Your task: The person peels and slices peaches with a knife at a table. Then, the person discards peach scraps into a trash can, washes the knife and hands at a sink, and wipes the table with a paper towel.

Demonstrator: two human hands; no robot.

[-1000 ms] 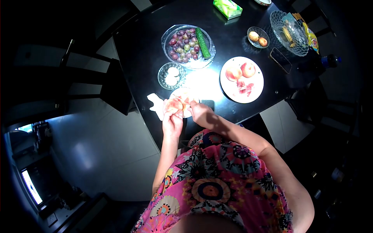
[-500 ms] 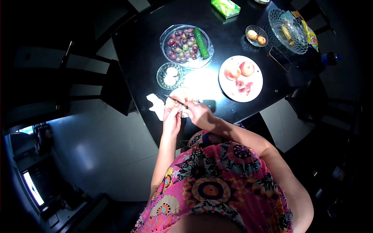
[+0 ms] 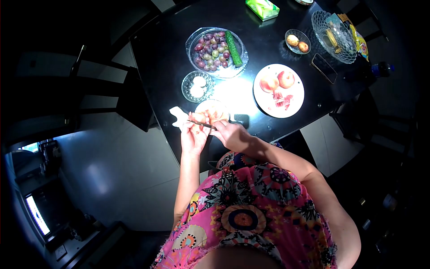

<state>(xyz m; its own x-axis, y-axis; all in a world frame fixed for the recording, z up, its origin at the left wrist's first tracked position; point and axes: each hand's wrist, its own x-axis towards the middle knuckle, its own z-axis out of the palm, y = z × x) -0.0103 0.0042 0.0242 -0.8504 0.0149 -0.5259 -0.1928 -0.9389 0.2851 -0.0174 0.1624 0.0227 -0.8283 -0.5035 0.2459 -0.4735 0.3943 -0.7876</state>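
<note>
My right hand is closed around the handle of a narrow dark knife, whose blade points left across my other hand. My left hand is palm up, with its fingers curled around a pale reddish piece of fruit; its exact kind is hard to make out. Just beyond the hands sits a light round dish with pinkish pieces in it. A crumpled white tissue lies left of the dish, by my left fingertips.
A white plate with reddish fruits and red pieces stands right. Behind are a glass bowl of grapes and a cucumber, and a small bowl with white round items. A phone and fruit bowls lie farther right.
My left hand has turned palm up and shifted slightly left and down, showing the fruit. The knife has dropped lower and lies flatter across it.
</note>
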